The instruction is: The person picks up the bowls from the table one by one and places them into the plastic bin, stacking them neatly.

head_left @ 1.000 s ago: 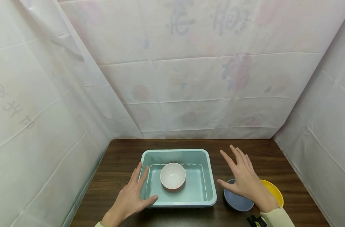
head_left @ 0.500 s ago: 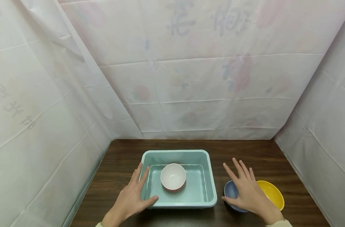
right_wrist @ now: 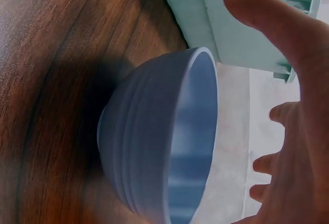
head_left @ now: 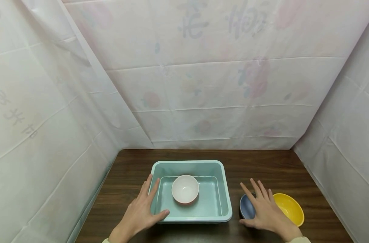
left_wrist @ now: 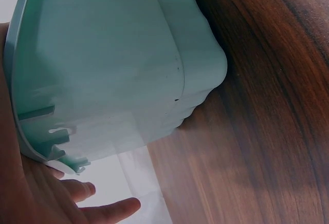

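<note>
A pale green rectangular basin [head_left: 207, 189] stands on the table, and a small white bowl [head_left: 185, 189] with a reddish outside sits inside it. My left hand [head_left: 140, 207] rests on the basin's left front rim, fingers spread and straight, thumb over the near edge. In the left wrist view the hand lies along the rim of the basin [left_wrist: 103, 54]. Spread above a blue bowl [head_left: 246, 206] is my right hand [head_left: 266, 212], holding nothing. The right wrist view shows this ribbed blue bowl [right_wrist: 149, 131] upright on the table, its mouth facing the palm. The hand hides part of it in the head view.
A yellow bowl [head_left: 290, 209] stands just right of the blue one, partly behind the right hand. The dark wood table [head_left: 136, 157] is enclosed by white printed sheets [head_left: 221, 84] at the back and both sides.
My right hand has come down and toward me over the blue bowl, uncovering more of the yellow bowl. My left hand and the basin have stayed in place.
</note>
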